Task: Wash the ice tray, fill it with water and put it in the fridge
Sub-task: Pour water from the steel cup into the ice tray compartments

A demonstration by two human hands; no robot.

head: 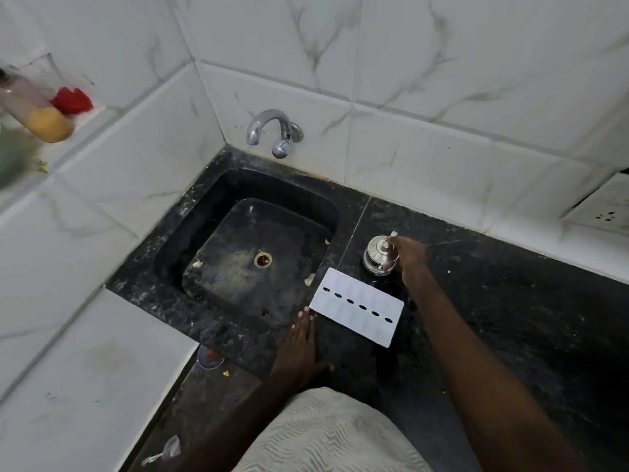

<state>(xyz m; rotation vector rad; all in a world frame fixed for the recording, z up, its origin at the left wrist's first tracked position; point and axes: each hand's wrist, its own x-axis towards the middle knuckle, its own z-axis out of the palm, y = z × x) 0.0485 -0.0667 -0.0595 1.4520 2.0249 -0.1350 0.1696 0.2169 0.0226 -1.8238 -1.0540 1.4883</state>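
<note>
Resting flat on the black speckled stone counter [510, 301], the left hand [301, 345] lies palm down with fingers straight and together and thumb spread, holding nothing; its fingertips point at the near left corner of the white rectangular plastic ice tray [356, 307], just beside it, contact not clear. The right hand [408, 255] is stretched forward over the counter, fingers bent toward the knob of the small round steel lidded pot [379, 255] and touching its lid; whether they pinch the knob cannot be told, and a small white scrap shows just past the fingertips. The ice tray lies flat on the counter, set at a slant, between the two hands, just right of the sink and near the steel pot; its upper face is smooth, with a row of six dark oval openings along the middle. The black square stone sink [204, 233] is sunk in the counter to the left of the tray, a round metal drain at its centre and pale scraps on its floor. A curved chrome tap [270, 131] projects from the wall behind the sink. White marble-veined wall tiles [442, 80] enclose the corner. On the left wall ledge stand a blurred clear bottle with yellow-orange contents [37, 110] and a red item [72, 100]. A white wall socket plate [606, 212] sits at far right. Pale patterned clothing [333, 434] fills the lower edge.
</note>
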